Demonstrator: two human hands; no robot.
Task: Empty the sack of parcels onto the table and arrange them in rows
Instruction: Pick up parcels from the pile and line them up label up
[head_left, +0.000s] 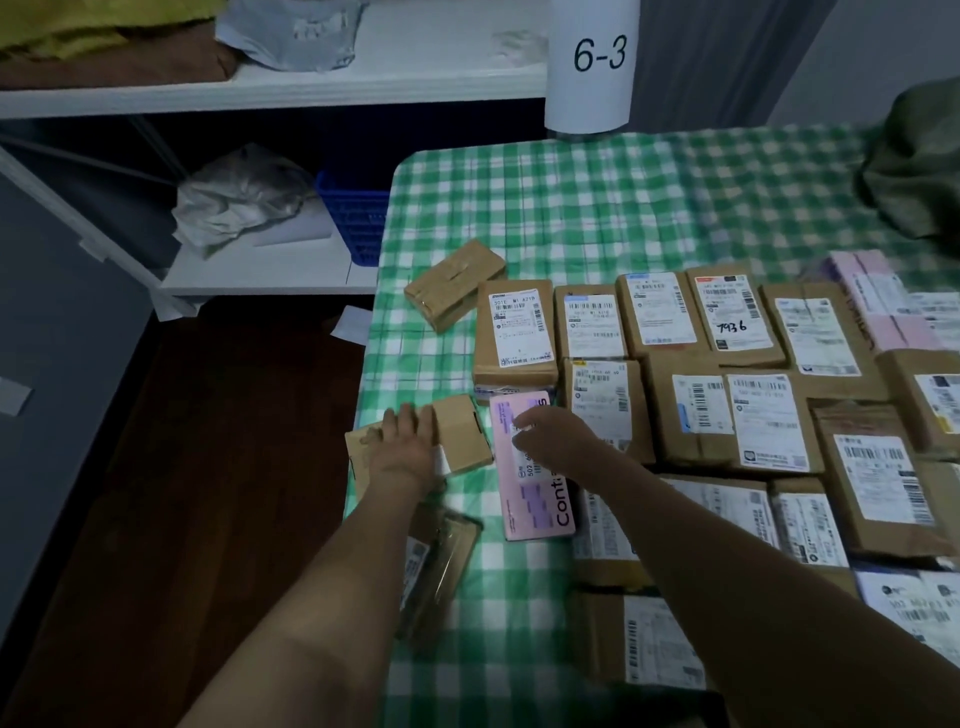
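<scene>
- At far left a white shelf (260, 270) stands beside the table (571, 208), which wears a green checked cloth; the shelf holds crumpled grey bags and a blue basket (353, 218).
- Near the table's left edge a tilted box (454, 283) lies loose and askew, just beside the back row but not lined up with it.
- The left hand (408, 441) lies flat on a small box (460, 434) at the table's left edge, fingers straight and pressing down, gripping nothing.
- Under the left forearm a taped parcel (441, 561) lies partly hidden at the edge, also out of line.
- The right hand (550, 436) rests on a pink parcel (535, 499) just beside the small box. Its fingers bend down onto the white label; we cannot tell whether they pinch it or only press.
- To the right, brown parcels (727, 364) lie label up in close rows, edges touching.
- At far right a dark green sack (919, 171) slumps on the table, well apart from both hands.
- We judge the emptying done and the left column unfinished. To do it well, we would square the pink parcel against its neighbours. Then we would slide the small box in flush, keeping it flat and away from the edge, where it could drop, and bring in the two strays next.
</scene>
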